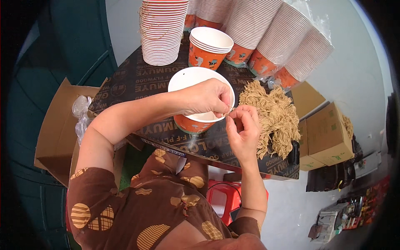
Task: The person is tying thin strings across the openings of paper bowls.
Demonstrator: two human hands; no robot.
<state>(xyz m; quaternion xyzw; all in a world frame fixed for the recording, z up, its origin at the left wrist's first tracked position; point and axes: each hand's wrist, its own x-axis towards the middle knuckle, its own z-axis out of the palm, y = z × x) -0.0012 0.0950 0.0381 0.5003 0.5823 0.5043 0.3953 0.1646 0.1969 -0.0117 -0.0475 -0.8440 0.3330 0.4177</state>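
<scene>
Hands [208,96] [246,130] pinched closed on thin cord [226,113] at bucket [195,124] rim; cord mostly hidden.

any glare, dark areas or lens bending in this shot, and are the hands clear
Head view: fisheye black closes in the corners; head view: the green panel at left reads dark, while the plastic wrap at upper right glints; head view: left hand and right hand look fairly clear, the small pale thing at their fingertips less so.

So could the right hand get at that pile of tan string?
Probably yes: the pile of tan string lies beside the right hand with nothing visible between, though its fingertips seem busy with a thin strand by the orange tub.
</scene>
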